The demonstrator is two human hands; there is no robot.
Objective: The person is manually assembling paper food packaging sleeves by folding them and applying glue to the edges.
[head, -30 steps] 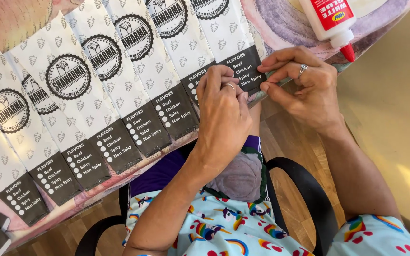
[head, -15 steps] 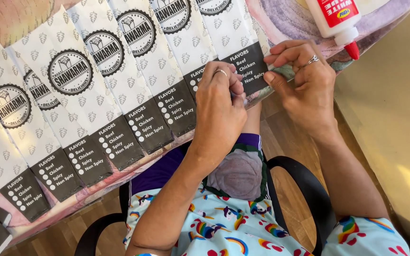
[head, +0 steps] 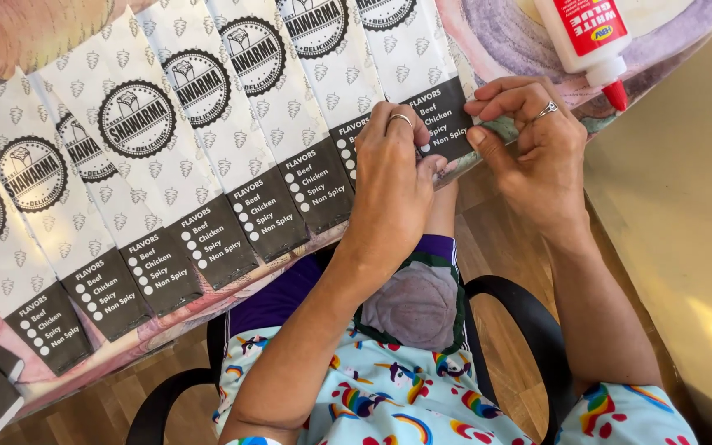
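Several white printed paper sleeves with dark bottom bands lie overlapped in a row along the table edge. My left hand, a ring on one finger, pinches the dark bottom band of the rightmost sleeve. Beside it my right hand, also wearing a ring, pinches the same band's right corner at the table edge. Both hands' fingertips are on the sleeve's lower edge; what lies under them is hidden.
A white glue bottle with a red label and red tip lies on the table just above my right hand. The table carries a pinkish patterned cover. A black chair arm and wooden floor lie below.
Both hands shifted slightly up and right along the rightmost sleeve's dark band, keeping their pinch on it. The view moved a little too.
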